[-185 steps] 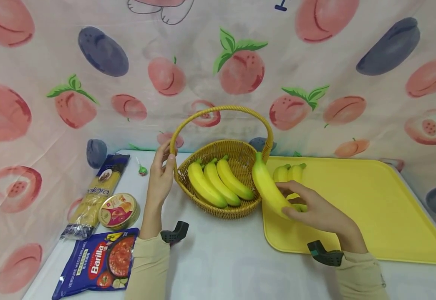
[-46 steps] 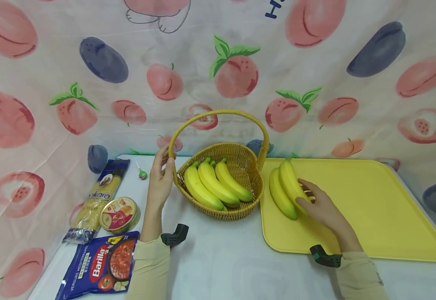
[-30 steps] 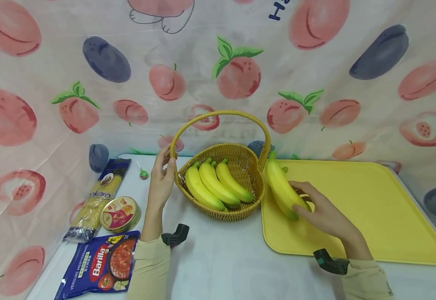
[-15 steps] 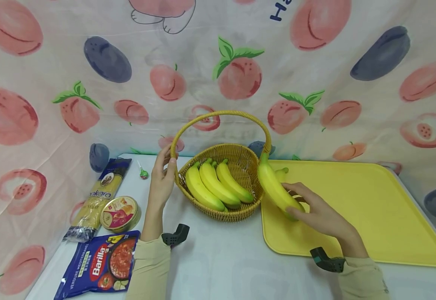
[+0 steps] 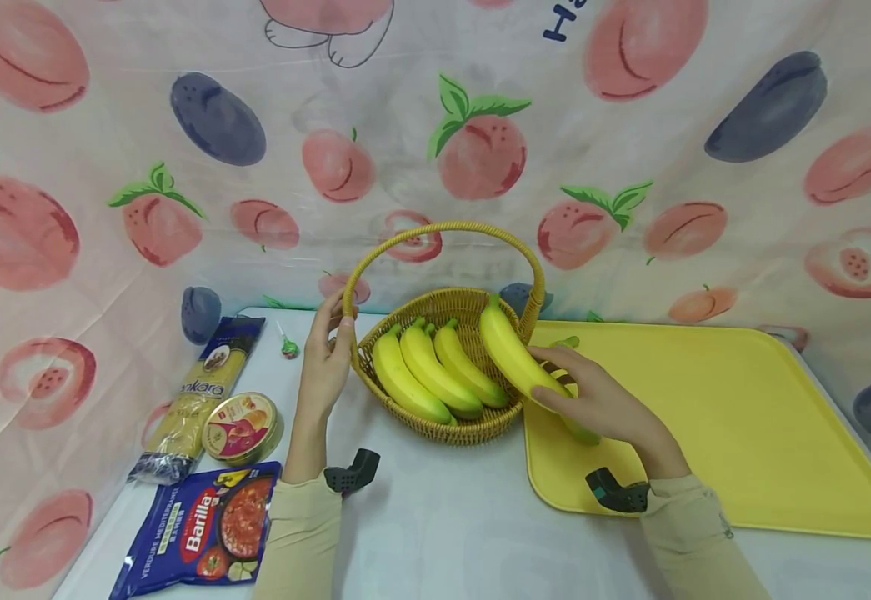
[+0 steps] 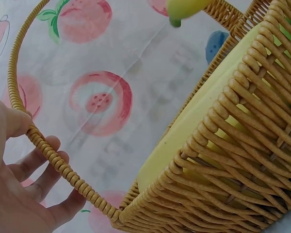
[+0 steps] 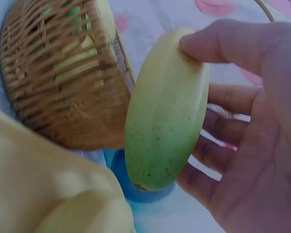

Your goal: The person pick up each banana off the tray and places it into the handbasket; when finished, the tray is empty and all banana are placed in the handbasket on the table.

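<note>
My left hand (image 5: 324,354) grips the wicker basket's handle (image 6: 63,167) near its left foot, thumb on one side and fingers on the other. The yellow basket (image 5: 443,432) stands upright and several bananas (image 5: 403,379) lie side by side in it. A banana (image 5: 506,346) is pinched between thumb and fingers of my right hand (image 5: 600,398). It slants over the basket's right side, stem end inward and green tip (image 7: 157,165) outward. Behind the right hand, another banana (image 5: 582,432) lies on the yellow tray, mostly hidden.
The yellow tray (image 5: 743,425) lies right of the basket. To the left are a spaghetti pack (image 5: 198,396), a round tin (image 5: 242,427), a blue Barilla pouch (image 5: 198,525) and a green lollipop (image 5: 288,347). A fruit-print cloth (image 5: 405,100) hangs behind.
The right hand lifted a banana off the tray and carried it left over the basket. Compared with the oldest frame, fewer bananas are on the tray. The left hand stays on the handle.
</note>
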`<state>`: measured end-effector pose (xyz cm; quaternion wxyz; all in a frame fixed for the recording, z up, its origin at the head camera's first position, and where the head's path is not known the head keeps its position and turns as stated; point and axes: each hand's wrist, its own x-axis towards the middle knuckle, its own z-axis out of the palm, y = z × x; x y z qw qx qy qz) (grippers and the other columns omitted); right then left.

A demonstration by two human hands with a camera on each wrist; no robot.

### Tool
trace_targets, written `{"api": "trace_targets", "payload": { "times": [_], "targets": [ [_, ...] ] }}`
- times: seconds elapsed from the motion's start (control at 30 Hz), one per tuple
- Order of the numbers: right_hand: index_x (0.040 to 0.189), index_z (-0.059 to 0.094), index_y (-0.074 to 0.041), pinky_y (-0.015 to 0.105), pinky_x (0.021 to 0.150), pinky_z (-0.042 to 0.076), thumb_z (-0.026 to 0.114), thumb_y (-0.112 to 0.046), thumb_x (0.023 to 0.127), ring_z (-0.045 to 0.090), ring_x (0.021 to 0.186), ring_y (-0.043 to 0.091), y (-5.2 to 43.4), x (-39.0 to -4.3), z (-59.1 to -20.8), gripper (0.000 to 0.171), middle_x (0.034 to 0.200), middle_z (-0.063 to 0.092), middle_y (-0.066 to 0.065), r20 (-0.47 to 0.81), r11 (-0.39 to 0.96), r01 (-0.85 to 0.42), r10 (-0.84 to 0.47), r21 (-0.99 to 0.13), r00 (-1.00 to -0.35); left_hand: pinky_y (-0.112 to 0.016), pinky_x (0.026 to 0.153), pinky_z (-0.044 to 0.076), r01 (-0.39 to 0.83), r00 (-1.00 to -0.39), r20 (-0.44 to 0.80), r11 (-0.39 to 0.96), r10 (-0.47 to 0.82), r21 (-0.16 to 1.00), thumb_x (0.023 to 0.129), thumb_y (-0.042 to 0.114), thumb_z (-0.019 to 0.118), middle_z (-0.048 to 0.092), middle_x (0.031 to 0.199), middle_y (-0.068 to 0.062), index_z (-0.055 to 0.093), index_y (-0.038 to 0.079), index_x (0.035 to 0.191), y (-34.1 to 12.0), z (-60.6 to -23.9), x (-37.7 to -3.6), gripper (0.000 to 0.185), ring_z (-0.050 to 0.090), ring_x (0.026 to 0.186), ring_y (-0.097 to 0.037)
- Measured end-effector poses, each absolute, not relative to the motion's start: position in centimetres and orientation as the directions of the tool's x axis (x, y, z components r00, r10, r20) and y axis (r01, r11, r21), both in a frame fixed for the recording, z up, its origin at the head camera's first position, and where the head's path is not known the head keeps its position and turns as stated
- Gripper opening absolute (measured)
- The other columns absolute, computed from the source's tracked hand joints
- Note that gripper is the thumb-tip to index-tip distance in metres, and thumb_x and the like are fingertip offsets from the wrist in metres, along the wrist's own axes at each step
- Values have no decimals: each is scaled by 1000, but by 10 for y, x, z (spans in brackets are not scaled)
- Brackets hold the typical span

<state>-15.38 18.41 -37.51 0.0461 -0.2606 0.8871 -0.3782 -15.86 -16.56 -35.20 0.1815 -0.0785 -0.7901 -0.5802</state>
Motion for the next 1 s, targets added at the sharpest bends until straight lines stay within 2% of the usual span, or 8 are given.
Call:
{"api": "trace_targets", "payload": {
  "times": [0.27, 0.47, 0.7, 1.0],
  "targets": [
    [141, 43, -13, 42, 91, 45, 57, -39, 93, 53, 111, 21, 155, -168, -367, 56, 125, 55, 5, 76, 615, -416, -500, -670, -862, -37, 83, 43, 336, -922, 378, 311, -87, 889, 101, 10, 39, 52, 128, -17, 41, 13, 141, -166, -352, -159, 40, 47, 118, -28],
    [140, 44, -8, 42, 95, 45, 56, -37, 94, 54, 116, 23, 137, -179, -370, 55, 135, 52, 10, 54, 623, -408, -507, -667, -860, -36, 87, 42, 319, -928, 362, 311, -90, 895, 101, 11, 39, 51, 131, -17, 40, 13, 141, -165, -352, -158, 40, 47, 122, -29],
    [138, 47, -5, 44, 94, 46, 55, -32, 95, 55, 116, 27, 121, -188, -374, 51, 134, 54, 13, 35, 626, -396, -507, -672, -861, -37, 86, 43, 319, -928, 362, 312, -90, 895, 101, 11, 39, 51, 130, -17, 40, 13, 141, -166, -353, -159, 40, 47, 122, -28],
    [138, 47, -7, 46, 94, 45, 55, -32, 95, 54, 118, 30, 107, -193, -386, 50, 135, 53, 13, 31, 639, -383, -489, -667, -872, -37, 85, 43, 326, -925, 370, 317, -89, 891, 101, 10, 39, 52, 129, -17, 41, 12, 141, -165, -352, -159, 40, 46, 120, -28]
  ]
}}
